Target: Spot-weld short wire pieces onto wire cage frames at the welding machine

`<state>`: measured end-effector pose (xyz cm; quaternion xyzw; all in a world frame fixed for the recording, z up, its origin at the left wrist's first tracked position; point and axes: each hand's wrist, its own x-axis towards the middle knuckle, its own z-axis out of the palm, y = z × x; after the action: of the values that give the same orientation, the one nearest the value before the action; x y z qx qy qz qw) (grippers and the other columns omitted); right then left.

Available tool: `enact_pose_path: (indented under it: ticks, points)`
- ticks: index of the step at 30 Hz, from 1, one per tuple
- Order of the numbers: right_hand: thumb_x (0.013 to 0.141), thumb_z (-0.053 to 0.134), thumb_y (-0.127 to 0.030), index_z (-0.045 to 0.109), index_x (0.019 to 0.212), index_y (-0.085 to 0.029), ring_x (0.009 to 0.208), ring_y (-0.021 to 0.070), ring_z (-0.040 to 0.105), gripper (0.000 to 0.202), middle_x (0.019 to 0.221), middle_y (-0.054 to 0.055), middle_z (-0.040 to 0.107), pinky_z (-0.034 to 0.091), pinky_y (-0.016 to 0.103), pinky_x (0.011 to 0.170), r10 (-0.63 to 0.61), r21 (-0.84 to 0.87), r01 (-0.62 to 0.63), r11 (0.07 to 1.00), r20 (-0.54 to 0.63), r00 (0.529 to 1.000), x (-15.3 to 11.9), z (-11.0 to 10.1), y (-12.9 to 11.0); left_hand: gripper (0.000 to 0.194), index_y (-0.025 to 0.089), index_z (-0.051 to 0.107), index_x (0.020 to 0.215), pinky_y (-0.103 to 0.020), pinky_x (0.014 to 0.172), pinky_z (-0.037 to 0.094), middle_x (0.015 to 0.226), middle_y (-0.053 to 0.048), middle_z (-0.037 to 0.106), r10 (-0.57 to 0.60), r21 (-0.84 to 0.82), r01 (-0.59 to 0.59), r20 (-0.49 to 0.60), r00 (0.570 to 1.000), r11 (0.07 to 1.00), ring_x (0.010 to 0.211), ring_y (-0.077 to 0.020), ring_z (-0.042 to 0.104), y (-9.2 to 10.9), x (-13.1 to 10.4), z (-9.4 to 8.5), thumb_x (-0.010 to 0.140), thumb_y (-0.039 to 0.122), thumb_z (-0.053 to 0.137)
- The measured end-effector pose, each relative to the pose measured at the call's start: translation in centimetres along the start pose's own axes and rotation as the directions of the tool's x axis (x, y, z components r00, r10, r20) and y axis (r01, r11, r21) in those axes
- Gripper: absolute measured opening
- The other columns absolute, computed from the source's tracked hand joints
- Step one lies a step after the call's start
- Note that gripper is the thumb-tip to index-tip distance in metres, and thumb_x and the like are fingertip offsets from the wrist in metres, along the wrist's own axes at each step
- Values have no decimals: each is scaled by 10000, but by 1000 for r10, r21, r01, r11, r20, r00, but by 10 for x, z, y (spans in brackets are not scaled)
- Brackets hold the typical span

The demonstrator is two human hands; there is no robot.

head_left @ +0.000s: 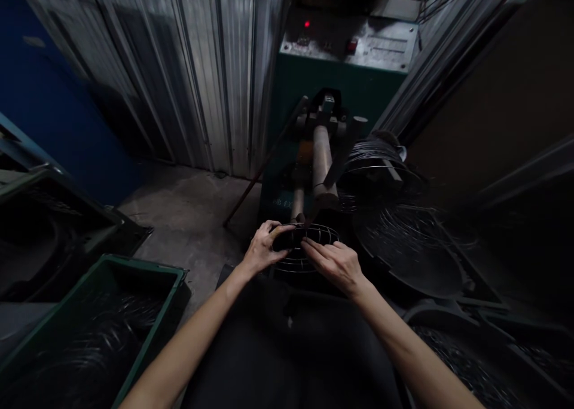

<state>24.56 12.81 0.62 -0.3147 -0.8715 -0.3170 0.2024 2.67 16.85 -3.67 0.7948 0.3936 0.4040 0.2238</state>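
A round wire cage, made of thin metal rings and cross wires, is held low in front of a green machine. My left hand grips its left side, with thumb and fingers around the rim. My right hand is closed at the cage's right side, its fingertips pinched together near the middle. Whether a separate small wire sits in that pinch is too dark to tell. Just above the cage is the machine's pale cylindrical arm, with a lower rod below it; the cage's far rim meets their tips.
A green crate with wire pieces stands at the lower left. On the right are a coil of wires, a round tray of wire rings and a tub of small metal parts. Corrugated metal wall rises behind.
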Motion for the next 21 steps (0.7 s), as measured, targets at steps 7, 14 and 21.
enact_pose_path:
  ticks: [7, 14, 21]
  points:
    - [872, 538, -41, 687, 1047, -197, 580, 70, 542, 278, 1109, 5, 694, 389, 260, 597, -24, -63, 22, 998, -40, 999, 0, 10, 1, 568, 315, 550, 1246, -409, 959, 468, 1131, -58, 496, 56, 29, -56, -2, 998, 998, 1091, -234, 520, -9, 9, 0, 719, 178, 711]
    - [913, 524, -108, 646, 1147, -219, 582, 63, 549, 286, 1174, 6, 664, 379, 263, 585, 80, -70, -81, 994, -7, 997, -2, 0, -12, 771, 295, 325, 1403, -450, 1084, 369, 1331, -88, 418, 84, -75, -83, 16, 996, 994, 1257, -257, 422, -28, -6, -9, 736, 275, 713]
    - [920, 525, -225, 628, 1190, -212, 793, 132, 632, 289, 1123, 45, 687, 419, 255, 664, 542, -57, -542, 838, 189, 819, -98, -37, -75, 781, 249, 293, 1364, -378, 960, 480, 1132, -64, 541, -99, -130, 78, -161, 982, 988, 1062, -192, 574, -41, -21, 11, 699, 221, 701]
